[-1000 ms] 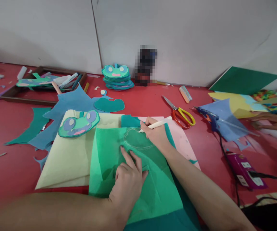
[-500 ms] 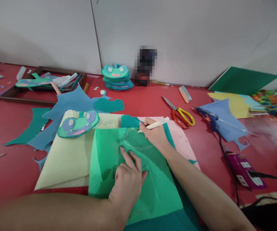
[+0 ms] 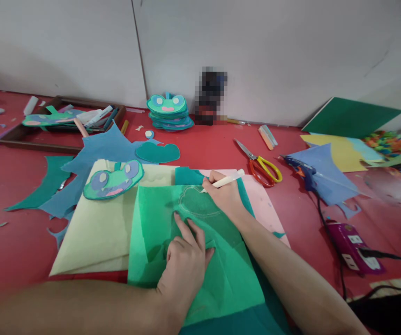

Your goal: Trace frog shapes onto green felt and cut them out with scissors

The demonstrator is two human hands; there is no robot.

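My right hand (image 3: 226, 193) pinches a white pen (image 3: 229, 178), its tip on a green felt sheet (image 3: 193, 279) at the upper end of a pale drawn outline (image 3: 197, 215) with rounded lobes. Fingers stretched, my left hand (image 3: 185, 253) presses flat on the same sheet just below the outline. Beneath the green sheet lie a teal felt sheet (image 3: 244, 321), a pink sheet (image 3: 261, 204) and cream felt (image 3: 99, 232). On the cream felt rests a felt frog-like face (image 3: 114, 180) with big eyes and a pink mouth.
Behind are a stack of similar felt faces (image 3: 170, 114), a teal cutout (image 3: 157, 152) and a brown frame (image 3: 43, 146) with pens. To the right lie scissors (image 3: 262, 167), a glue gun (image 3: 300, 166) and a purple power block (image 3: 356, 249) with cords. Blue felt scraps (image 3: 99, 149) lie left.
The pen tip has shifted slightly right along the outline. My left hand stays put. At the far right a pale green sheet now shows over the colourful pieces, near a blurred shape.
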